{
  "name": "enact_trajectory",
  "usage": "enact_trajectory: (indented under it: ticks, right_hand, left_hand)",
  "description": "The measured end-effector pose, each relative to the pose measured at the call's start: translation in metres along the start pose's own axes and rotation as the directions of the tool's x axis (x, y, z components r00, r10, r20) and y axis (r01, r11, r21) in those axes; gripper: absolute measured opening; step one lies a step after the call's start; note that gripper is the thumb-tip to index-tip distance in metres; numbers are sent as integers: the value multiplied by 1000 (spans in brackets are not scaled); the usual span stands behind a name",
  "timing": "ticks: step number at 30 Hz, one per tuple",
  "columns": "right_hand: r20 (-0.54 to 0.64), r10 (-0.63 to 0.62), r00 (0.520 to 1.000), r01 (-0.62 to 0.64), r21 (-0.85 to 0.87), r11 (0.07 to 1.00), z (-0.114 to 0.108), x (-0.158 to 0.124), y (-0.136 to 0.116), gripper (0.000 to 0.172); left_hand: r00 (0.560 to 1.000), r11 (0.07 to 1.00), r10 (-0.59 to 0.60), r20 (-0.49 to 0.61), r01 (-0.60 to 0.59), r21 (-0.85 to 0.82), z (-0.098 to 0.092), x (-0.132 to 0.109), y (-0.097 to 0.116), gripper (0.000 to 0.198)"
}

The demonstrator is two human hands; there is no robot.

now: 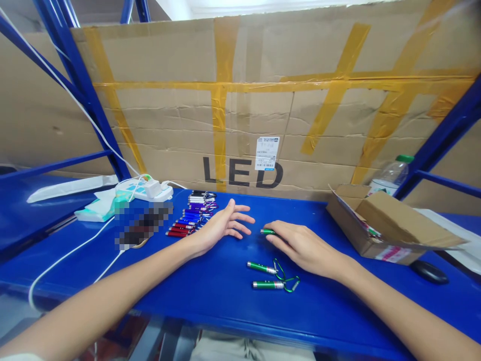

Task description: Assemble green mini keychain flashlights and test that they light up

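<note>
My left hand [224,224] rests on the blue table [210,301], fingers spread and holding nothing, just right of a neat row of small keychain flashlights [191,216] in red, blue, purple and silver. My right hand [296,245] lies palm down with its fingertips pinched on a green keychain flashlight [267,231], of which only the end shows. Two more green flashlights with carabiner clips [268,277] lie side by side on the table just below that hand.
An open cardboard box [379,225] stands at the right, a water bottle [393,175] behind it and a black mouse [428,272] beside it. At the left sit a white power strip [145,190] with cables and a blurred object. A taped cardboard wall marked LED stands behind.
</note>
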State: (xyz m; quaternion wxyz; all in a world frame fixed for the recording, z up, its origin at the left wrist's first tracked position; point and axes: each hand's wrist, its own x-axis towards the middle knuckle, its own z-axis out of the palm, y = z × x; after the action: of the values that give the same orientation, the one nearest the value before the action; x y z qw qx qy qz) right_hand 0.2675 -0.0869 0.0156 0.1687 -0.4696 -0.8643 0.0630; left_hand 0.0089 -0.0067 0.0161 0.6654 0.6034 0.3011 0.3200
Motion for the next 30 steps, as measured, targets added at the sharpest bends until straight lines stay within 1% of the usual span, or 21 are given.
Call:
enact_trajectory:
  ticks: [3, 5, 12, 19, 25, 27, 30]
  right_hand:
    - [6, 40, 999, -40, -40, 998, 1, 1, -3, 28]
    - [1, 61, 998, -61, -60, 996, 2, 1, -4, 26]
    - [35, 28, 999, -26, -60, 998, 1, 0, 0, 15]
    - [-8, -1, 1000, 1, -36, 999, -3, 0, -5, 28]
    - [-10, -35, 999, 35, -46, 998, -1, -1, -7, 25]
    - [-31, 3, 1000, -5, -67, 998, 0, 0, -5, 27]
    - [-151, 101, 983, -117, -96, 988, 0, 0, 1, 31]
  left_hand:
    - [1000, 1000, 19, 4, -19, -12, -3, 1, 0, 68]
    - [1000, 1000, 20, 2, -20, -18, -4, 2, 0, 68]
    - [1000, 1000, 6, 8, -6, -15, -2, 0, -2, 69]
    - [1000, 999, 18, 20, -17, -30, -4, 0, -1, 70]
    - [1000, 999, 25, 9, -25, -26, -4, 1, -2, 71]
    - [1000, 999, 20, 15, -20, -31, -4, 1, -2, 72]
    - [1000, 999, 0, 10, 0, -38, -3, 1, -2, 71]
